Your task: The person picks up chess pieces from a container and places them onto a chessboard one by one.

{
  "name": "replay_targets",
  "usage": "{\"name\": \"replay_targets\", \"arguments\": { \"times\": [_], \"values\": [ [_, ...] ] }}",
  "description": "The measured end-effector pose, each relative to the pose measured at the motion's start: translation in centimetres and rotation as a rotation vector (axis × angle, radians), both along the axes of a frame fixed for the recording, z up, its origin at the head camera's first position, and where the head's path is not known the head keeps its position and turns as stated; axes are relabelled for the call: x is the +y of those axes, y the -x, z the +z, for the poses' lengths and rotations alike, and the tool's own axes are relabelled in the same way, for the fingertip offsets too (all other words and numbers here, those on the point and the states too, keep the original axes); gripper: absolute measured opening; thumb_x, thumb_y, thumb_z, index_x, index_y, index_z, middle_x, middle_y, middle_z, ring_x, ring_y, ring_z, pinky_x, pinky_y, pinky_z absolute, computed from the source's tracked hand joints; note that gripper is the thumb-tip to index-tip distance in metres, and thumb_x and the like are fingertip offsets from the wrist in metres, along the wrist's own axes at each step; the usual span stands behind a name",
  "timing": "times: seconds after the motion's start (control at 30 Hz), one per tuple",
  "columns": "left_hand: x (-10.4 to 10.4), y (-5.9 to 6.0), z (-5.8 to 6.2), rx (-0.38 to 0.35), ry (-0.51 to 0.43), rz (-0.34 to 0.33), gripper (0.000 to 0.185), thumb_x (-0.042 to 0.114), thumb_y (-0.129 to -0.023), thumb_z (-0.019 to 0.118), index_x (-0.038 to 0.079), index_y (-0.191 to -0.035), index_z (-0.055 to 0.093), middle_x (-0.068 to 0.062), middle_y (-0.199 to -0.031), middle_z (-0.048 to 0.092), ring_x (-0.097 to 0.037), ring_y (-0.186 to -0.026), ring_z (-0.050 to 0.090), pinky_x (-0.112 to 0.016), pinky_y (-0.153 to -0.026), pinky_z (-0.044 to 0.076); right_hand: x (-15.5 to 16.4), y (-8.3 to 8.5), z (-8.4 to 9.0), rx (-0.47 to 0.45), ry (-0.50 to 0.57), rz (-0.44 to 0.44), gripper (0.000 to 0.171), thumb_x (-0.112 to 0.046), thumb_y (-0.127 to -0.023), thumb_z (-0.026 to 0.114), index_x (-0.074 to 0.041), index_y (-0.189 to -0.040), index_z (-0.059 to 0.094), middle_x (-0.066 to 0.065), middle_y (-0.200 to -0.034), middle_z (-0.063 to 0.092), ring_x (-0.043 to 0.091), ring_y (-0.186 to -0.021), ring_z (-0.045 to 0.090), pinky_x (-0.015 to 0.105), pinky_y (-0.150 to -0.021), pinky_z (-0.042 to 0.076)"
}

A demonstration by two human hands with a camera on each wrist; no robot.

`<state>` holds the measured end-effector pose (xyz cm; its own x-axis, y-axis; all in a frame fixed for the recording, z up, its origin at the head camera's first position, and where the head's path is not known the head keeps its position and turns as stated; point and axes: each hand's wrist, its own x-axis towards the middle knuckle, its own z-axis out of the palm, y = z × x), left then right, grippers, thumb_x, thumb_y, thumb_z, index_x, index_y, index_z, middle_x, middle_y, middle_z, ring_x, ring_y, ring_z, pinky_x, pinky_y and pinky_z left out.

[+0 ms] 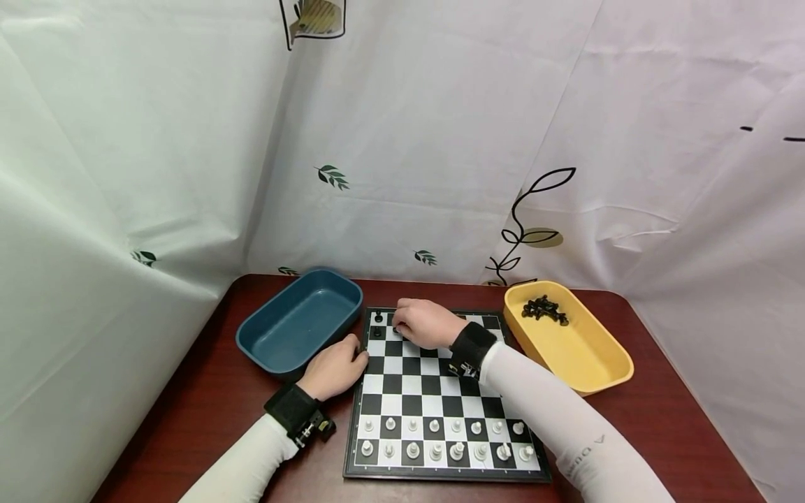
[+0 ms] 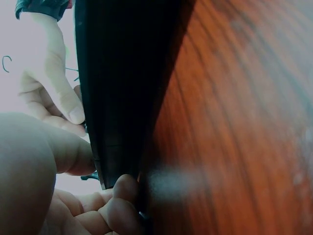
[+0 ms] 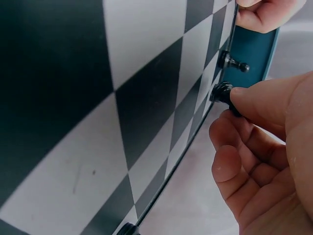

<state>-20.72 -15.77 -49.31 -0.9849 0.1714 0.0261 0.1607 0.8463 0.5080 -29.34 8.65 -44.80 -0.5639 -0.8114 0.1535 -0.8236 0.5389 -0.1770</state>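
Note:
A black-and-white chessboard [image 1: 402, 384] lies on the table. My left hand [image 1: 336, 367] holds its left edge; in the left wrist view the fingers [image 2: 124, 210] bend around the board's dark side [image 2: 122, 88]. Near the far left corner, my right hand [image 1: 428, 323] pinches a black chess piece [image 3: 223, 92] between thumb and fingers, its base at the board surface. The grip hides most of its shape. Beside it stands a black pawn [image 3: 234, 62]. Another black piece [image 1: 379, 316] occupies the corner square. White chess pieces [image 1: 436, 452] fill the two nearest rows.
A blue tray [image 1: 251, 335] is left of the board, close to my left hand. On the right, a yellow tray [image 1: 585, 353] contains a heap of black chess pieces [image 1: 544, 309], and my right forearm passes near it. A white cloth [image 1: 402, 140] hangs behind the table.

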Motion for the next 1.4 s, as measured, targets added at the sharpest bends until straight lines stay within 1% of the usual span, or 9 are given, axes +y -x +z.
{"name": "replay_targets", "arguments": {
  "times": [0.17, 0.3, 0.6, 0.87, 1.03, 1.23, 1.4],
  "values": [
    [0.01, -0.03, 0.08, 0.011, -0.005, 0.002, 0.020, 0.027, -0.108, 0.064, 0.017, -0.092, 0.058, -0.001, -0.074, 0.053, -0.017, -0.062, 0.052, -0.039, -0.059, 0.043, -0.15, 0.15, -0.43, 0.004, -0.006, 0.011, 0.011, -0.010, -0.109, 0.072, -0.012, -0.109, 0.083, 0.001, -0.100, 0.065, 0.015, -0.089, 0.066, 0.032, -0.087, 0.058],
    [-0.01, 0.04, 0.06, 0.020, -0.006, -0.003, 0.020, 0.027, -0.108, 0.064, 0.017, -0.093, 0.058, -0.001, -0.074, 0.053, -0.018, -0.062, 0.052, -0.039, -0.059, 0.043, -0.24, 0.16, -0.32, 0.018, -0.011, 0.026, 0.012, -0.010, -0.109, 0.071, -0.011, -0.108, 0.083, 0.002, -0.099, 0.065, 0.016, -0.089, 0.067, 0.032, -0.086, 0.058],
    [0.01, 0.13, 0.02, -0.003, 0.000, 0.001, 0.019, 0.028, -0.108, 0.064, 0.017, -0.094, 0.059, -0.001, -0.075, 0.054, -0.017, -0.064, 0.053, -0.039, -0.061, 0.044, -0.50, 0.34, -0.25, 0.018, -0.040, 0.031, 0.013, -0.011, -0.110, 0.070, -0.012, -0.108, 0.083, 0.002, -0.099, 0.065, 0.015, -0.089, 0.066, 0.031, -0.086, 0.057],
    [0.00, 0.10, -0.07, -0.001, -0.006, -0.001, 0.018, 0.028, -0.108, 0.064, 0.017, -0.095, 0.059, 0.000, -0.076, 0.055, -0.018, -0.064, 0.053, -0.039, -0.061, 0.044, -0.86, 0.40, -0.47, -0.010, -0.019, 0.050, 0.012, -0.008, -0.108, 0.071, -0.010, -0.111, 0.082, 0.004, -0.103, 0.068, 0.018, -0.095, 0.070, 0.032, -0.089, 0.059],
    [0.02, 0.13, -0.09, 0.009, -0.007, -0.003, 0.018, 0.028, -0.108, 0.064, 0.017, -0.095, 0.059, 0.000, -0.075, 0.054, -0.017, -0.064, 0.053, -0.039, -0.061, 0.044, -0.99, 0.30, -0.70, -0.005, -0.014, 0.051, 0.013, -0.008, -0.108, 0.071, -0.010, -0.114, 0.082, 0.005, -0.106, 0.070, 0.018, -0.097, 0.071, 0.032, -0.091, 0.059],
    [0.00, 0.11, -0.14, 0.026, -0.009, -0.001, 0.018, 0.027, -0.108, 0.064, 0.017, -0.094, 0.059, -0.001, -0.073, 0.053, -0.018, -0.061, 0.051, -0.039, -0.058, 0.042, -1.01, -0.04, -0.47, -0.006, -0.004, 0.042, 0.014, -0.006, -0.107, 0.071, -0.008, -0.116, 0.080, 0.007, -0.110, 0.072, 0.021, -0.102, 0.072, 0.035, -0.095, 0.059],
    [0.05, 0.11, -0.07, 0.011, -0.008, 0.002, 0.019, 0.028, -0.109, 0.064, 0.017, -0.094, 0.059, -0.001, -0.073, 0.053, -0.018, -0.061, 0.052, -0.038, -0.059, 0.042, -0.94, -0.14, -0.46, -0.014, -0.026, 0.033, 0.018, -0.008, -0.107, 0.073, -0.006, -0.124, 0.077, 0.009, -0.115, 0.071, 0.022, -0.106, 0.071, 0.036, -0.097, 0.058]
  ]
}}
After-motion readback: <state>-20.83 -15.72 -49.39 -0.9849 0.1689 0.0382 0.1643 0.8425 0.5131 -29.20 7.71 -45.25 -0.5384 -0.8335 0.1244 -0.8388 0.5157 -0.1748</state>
